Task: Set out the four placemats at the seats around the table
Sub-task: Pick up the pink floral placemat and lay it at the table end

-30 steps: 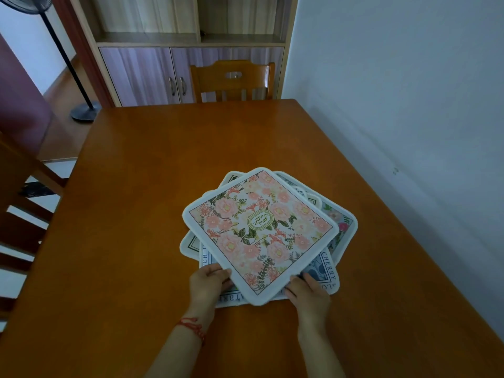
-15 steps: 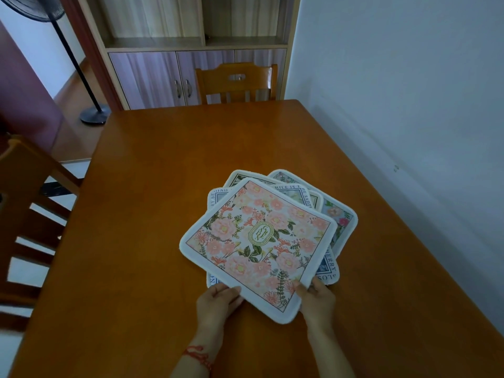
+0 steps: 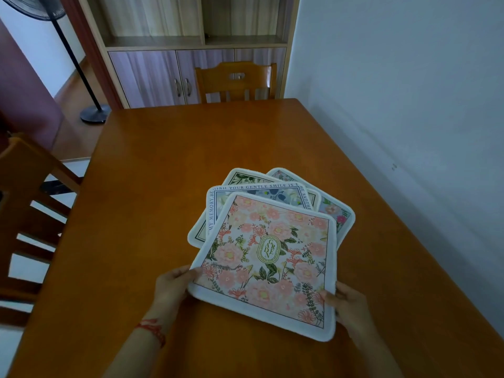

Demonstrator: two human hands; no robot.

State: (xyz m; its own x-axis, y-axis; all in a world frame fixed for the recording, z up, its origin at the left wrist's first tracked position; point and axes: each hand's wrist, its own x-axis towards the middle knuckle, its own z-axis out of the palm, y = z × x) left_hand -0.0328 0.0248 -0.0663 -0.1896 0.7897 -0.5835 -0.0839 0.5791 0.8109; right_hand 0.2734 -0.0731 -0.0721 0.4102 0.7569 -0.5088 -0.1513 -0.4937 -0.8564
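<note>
A pink floral placemat (image 3: pixel 270 257) with a "GARDEN" oval in its middle is held at its near corners: my left hand (image 3: pixel 174 287) grips the left corner and my right hand (image 3: pixel 346 306) the right one. It overlaps three other placemats fanned out behind it on the wooden table (image 3: pixel 191 148): a blue-bordered one with printed text (image 3: pixel 256 190), a green-bordered one (image 3: pixel 242 177) and a pale floral one (image 3: pixel 335 211) at the right.
A wooden chair (image 3: pixel 236 80) stands at the table's far end before a cabinet (image 3: pixel 169 75). Another chair (image 3: pixel 27 208) sits along the left side. A white wall (image 3: pixel 409 91) runs along the table's right edge. A fan stand (image 3: pixel 94 113) is on the floor at far left.
The pink placemat has turned and slid toward me off the stack, uncovering more of the three beneath. Both hands moved apart to its near corners.
</note>
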